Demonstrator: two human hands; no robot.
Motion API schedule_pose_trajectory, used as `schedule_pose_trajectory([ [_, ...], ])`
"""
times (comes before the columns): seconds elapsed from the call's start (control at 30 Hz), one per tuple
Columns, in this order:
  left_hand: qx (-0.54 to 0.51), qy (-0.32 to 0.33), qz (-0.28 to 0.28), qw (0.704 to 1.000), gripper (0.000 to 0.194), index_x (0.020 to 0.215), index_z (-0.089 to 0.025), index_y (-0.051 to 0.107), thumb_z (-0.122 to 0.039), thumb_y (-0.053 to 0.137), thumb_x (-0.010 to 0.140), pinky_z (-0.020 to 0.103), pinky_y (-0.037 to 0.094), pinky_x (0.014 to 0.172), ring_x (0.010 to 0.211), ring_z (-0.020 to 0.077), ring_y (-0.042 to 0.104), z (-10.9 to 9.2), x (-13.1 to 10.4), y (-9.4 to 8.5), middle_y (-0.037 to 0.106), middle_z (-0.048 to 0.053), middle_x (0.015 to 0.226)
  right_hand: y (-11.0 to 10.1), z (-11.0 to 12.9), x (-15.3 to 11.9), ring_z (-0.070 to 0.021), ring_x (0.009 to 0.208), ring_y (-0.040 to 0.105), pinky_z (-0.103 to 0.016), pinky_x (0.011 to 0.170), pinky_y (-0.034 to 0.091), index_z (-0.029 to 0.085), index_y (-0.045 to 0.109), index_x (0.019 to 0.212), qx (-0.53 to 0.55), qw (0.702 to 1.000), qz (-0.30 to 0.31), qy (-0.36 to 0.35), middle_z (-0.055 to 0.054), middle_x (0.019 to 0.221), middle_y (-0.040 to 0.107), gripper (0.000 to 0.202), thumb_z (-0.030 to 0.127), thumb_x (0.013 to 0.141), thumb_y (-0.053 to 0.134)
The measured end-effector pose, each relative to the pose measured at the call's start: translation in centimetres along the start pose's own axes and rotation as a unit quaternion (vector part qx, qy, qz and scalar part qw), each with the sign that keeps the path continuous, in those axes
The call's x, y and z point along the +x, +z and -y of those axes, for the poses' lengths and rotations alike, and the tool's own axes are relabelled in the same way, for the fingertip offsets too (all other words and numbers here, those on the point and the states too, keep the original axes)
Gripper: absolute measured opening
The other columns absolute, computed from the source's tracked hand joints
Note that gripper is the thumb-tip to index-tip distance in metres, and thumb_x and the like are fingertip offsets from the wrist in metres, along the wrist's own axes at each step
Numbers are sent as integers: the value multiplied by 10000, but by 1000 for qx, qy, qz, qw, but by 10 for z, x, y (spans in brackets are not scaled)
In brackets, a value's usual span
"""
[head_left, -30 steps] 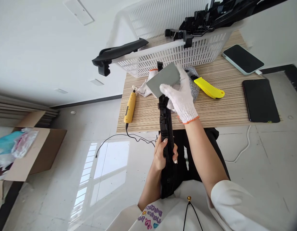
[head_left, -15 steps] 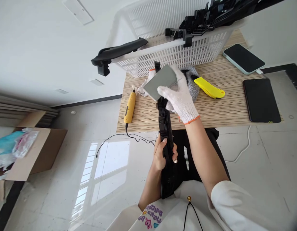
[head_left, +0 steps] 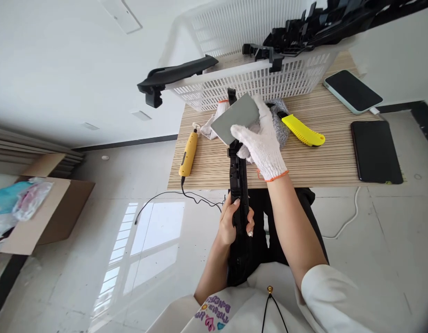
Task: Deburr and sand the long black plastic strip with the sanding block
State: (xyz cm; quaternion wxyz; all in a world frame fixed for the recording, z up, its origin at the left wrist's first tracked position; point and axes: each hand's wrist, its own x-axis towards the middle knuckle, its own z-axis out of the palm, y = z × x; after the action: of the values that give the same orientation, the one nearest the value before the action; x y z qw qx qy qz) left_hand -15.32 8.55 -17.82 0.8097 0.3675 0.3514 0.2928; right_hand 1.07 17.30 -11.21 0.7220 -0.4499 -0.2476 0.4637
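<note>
Bare and wrapped round a long black plastic part [head_left: 238,180], my left hand [head_left: 231,222] grips it near its lower half. The part stretches from my lap up over the table edge. My right hand [head_left: 260,138], in a white knitted glove with an orange cuff edge, pinches a flat grey-green rectangular pad [head_left: 236,118], thumb on its face. That pad lies across the part's upper section and hides some of it; whether they touch I cannot tell. Part of a white glove [head_left: 217,118] and a grey cloth [head_left: 280,127] lie beside my right hand.
A yellow-handled cutter [head_left: 304,131] and two phones [head_left: 376,151] lie on the right of the table [head_left: 325,166]. At left is a yellow corded rotary tool [head_left: 189,155]. Behind stands a white basket [head_left: 231,78] with black plastic parts [head_left: 293,37]. A cardboard box [head_left: 64,208] sits on the floor.
The view has shifted slightly, so the table and basket sit a little differently in it. Both hands keep their holds on the pad and the black part, with little visible movement.
</note>
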Motion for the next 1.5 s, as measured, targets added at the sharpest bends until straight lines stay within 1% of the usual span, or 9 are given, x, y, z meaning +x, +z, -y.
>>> schedule_pose_trajectory([
  [0.27,-69,-4,-27,997,444,837,-184,517,-626,500,873,235,445,335,337,97,456,-2,11,1,554,-30,556,-4,3,-10,-14,365,366,-123,309,267,512,122,1527,16,998,23,-55,67,846,640,869,304,857,636],
  [0.43,-34,-29,52,998,740,656,-147,571,-811,306,841,243,459,385,365,119,484,0,16,-6,489,14,449,-12,2,-16,-36,343,451,-139,287,262,375,395,1469,-51,995,80,31,68,744,614,688,383,833,659],
  [0.57,-40,-17,46,998,715,663,-141,583,-762,300,877,229,473,408,376,111,482,0,14,-6,475,13,445,-16,-3,-25,-100,463,623,-148,282,324,270,477,1400,-130,989,52,39,12,891,676,737,443,732,734],
  [0.67,-70,25,49,996,558,761,-156,552,-667,379,904,232,481,396,380,104,481,-3,12,-4,531,4,516,-25,-8,-39,-116,485,647,-161,298,348,207,604,1211,-141,990,-19,10,-30,937,717,571,437,709,751],
  [0.77,-114,75,64,989,261,1021,-207,493,-422,500,872,277,526,411,418,112,515,-5,11,-5,623,-11,685,-35,-13,-56,-79,378,544,-166,298,305,191,637,1057,-103,992,-69,-5,-20,792,733,417,476,761,704],
  [0.93,-123,85,101,984,399,1203,-240,385,-281,459,813,290,540,436,445,119,535,-1,12,-9,635,-15,720,-35,-18,-73,-46,305,314,-185,312,232,204,472,614,-49,998,-33,-10,67,423,445,526,688,796,565],
  [1.23,-123,93,80,985,491,1295,-248,360,-224,415,807,238,454,356,381,109,475,2,10,-1,606,-32,661,-11,-52,-87,-189,818,647,-280,585,537,219,613,833,-174,979,-83,-68,-64,871,630,277,469,744,692],
  [1.4,-115,130,90,981,456,1250,-203,422,-183,405,795,219,431,372,380,109,482,3,9,2,596,-30,624,-6,-51,-88,-161,698,620,-265,504,507,233,629,874,-153,982,-100,-38,-26,783,587,285,511,813,635],
  [1.5,-108,126,95,982,364,1164,-218,427,-178,403,803,205,418,377,376,102,485,3,8,1,604,-29,626,-7,-45,-83,-120,528,518,-246,407,429,232,601,797,-135,990,9,47,10,679,541,292,520,823,643],
])
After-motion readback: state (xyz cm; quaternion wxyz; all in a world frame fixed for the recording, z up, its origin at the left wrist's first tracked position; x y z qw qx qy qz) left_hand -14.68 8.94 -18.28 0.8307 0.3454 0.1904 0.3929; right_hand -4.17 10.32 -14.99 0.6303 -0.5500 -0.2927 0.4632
